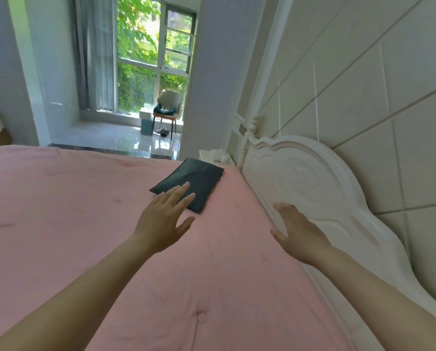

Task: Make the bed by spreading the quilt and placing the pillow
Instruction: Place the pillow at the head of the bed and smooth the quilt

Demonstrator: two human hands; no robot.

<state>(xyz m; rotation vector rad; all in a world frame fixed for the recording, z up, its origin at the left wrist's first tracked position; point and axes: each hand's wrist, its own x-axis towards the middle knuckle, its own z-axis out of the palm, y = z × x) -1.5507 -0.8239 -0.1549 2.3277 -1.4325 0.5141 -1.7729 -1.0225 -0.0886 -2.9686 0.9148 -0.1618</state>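
Observation:
A pink quilt (90,224) lies spread flat over the bed and fills the lower left of the view. A flat dark pillow (199,178) lies on it near the head end, close to the white headboard (313,188). My left hand (165,215) reaches forward with straight, spread fingers, and its fingertips are over the pillow's near edge. My right hand (296,230) is open too, fingers straight, above the quilt's edge beside the headboard. Neither hand holds anything.
A white nightstand (215,155) stands beyond the pillow beside the headboard. A padded wall panel (376,84) runs along the right. Across a glossy floor, a chair (167,108) with items and a small bin (147,125) stand by the window.

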